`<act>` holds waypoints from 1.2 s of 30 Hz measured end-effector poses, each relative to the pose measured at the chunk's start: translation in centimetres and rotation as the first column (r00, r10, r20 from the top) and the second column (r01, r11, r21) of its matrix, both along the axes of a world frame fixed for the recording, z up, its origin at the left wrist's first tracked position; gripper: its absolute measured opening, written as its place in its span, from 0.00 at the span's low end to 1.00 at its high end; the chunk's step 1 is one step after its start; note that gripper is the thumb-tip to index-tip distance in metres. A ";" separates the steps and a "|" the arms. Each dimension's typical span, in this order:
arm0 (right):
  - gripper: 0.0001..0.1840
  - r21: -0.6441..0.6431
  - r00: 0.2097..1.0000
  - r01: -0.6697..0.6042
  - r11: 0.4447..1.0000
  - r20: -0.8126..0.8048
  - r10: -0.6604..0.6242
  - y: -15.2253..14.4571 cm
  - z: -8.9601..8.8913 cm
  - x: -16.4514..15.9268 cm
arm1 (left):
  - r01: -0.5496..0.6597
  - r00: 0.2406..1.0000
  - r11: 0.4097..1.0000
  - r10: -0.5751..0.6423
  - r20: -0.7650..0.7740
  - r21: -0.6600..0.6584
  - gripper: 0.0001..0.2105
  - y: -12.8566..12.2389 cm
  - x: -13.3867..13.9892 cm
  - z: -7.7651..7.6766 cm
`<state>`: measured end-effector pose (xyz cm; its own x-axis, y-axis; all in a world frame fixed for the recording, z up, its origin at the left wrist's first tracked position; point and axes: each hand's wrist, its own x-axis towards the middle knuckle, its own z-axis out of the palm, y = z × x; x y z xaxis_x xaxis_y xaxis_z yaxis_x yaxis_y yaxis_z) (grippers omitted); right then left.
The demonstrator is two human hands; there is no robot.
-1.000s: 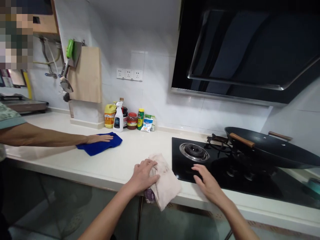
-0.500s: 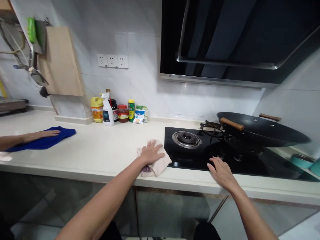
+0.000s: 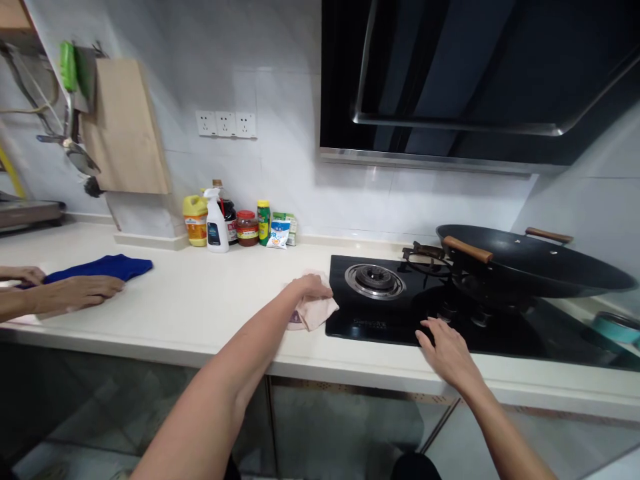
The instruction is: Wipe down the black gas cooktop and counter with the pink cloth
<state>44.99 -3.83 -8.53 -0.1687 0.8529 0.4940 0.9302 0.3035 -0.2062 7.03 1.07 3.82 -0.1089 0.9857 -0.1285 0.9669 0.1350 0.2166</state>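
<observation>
My left hand (image 3: 314, 287) is on a pale pink cloth (image 3: 320, 311), fingers curled over it, on the white countertop (image 3: 240, 293) at the left edge of the gas stove. Part of the cloth is hidden under the hand and forearm. My right hand (image 3: 447, 348) holds nothing; its fingers are spread and its tips rest at the front edge of the black glass stove top (image 3: 380, 325). Closest to the cloth is the left burner (image 3: 375, 279). A black wok (image 3: 530, 263) with wooden handles sits on the right side of the stove.
At far left, another person's hands (image 3: 83, 293) are at a blue cloth (image 3: 110, 267). Along the wall stand a spray bottle (image 3: 216, 223), a yellow jug (image 3: 195, 221), and several jars and packets. A range hood (image 3: 450, 80) hangs overhead. A teal container (image 3: 616, 327) sits at right.
My left hand has slid the pink cloth slightly away from the counter's front edge, its fingers now more curled. My right hand stays put. The other person's second hand has come into view.
</observation>
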 end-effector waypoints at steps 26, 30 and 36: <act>0.29 0.035 0.999 -0.032 0.999 0.030 0.031 0.9 -1.3 1.0 | 0.310 0.947 0.881 -0.321 -0.030 0.358 0.26 -19.2 1.4 -5.2; 0.29 0.029 0.999 -0.032 0.999 0.035 0.031 0.7 -1.0 1.2 | 0.202 0.977 0.933 -0.213 0.002 0.297 0.27 -17.7 -1.6 -4.8; 0.28 0.034 0.999 -0.041 0.999 0.031 0.040 0.7 -0.9 1.3 | -0.173 0.984 0.955 0.176 0.011 0.241 0.27 -15.1 -13.0 -3.2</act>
